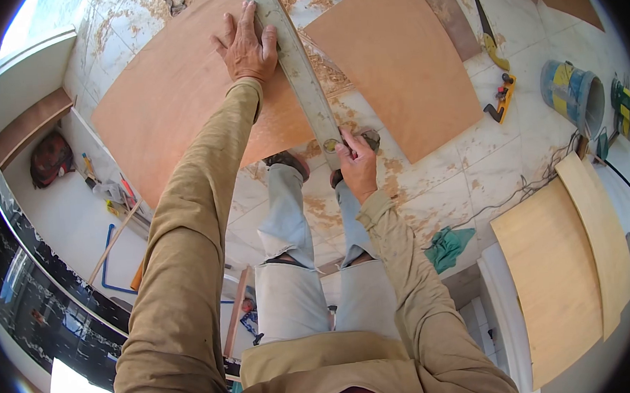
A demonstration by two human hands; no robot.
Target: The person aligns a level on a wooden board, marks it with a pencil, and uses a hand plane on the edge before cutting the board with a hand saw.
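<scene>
A long metal straightedge (293, 70) lies across a reddish-brown plywood sheet (177, 104), its near end reaching past the sheet's edge. My left hand (248, 51) presses on the sheet with fingers spread, the thumb and a fingertip against the straightedge. At the near end, beside a round hole, my right hand (357, 166) is closed around the straightedge's right edge, thumb on top. Its curled fingers are partly hidden. My shoes show under and beside the sheet's near edge.
A second plywood sheet (401, 66) lies to the right. Beyond it are a handsaw (490, 38), a yellow hand plane (502, 99) and a blue bucket (569, 95). Wood shavings litter the tiles. A green cloth (450, 249) and pale boards (554, 275) sit nearer on the right.
</scene>
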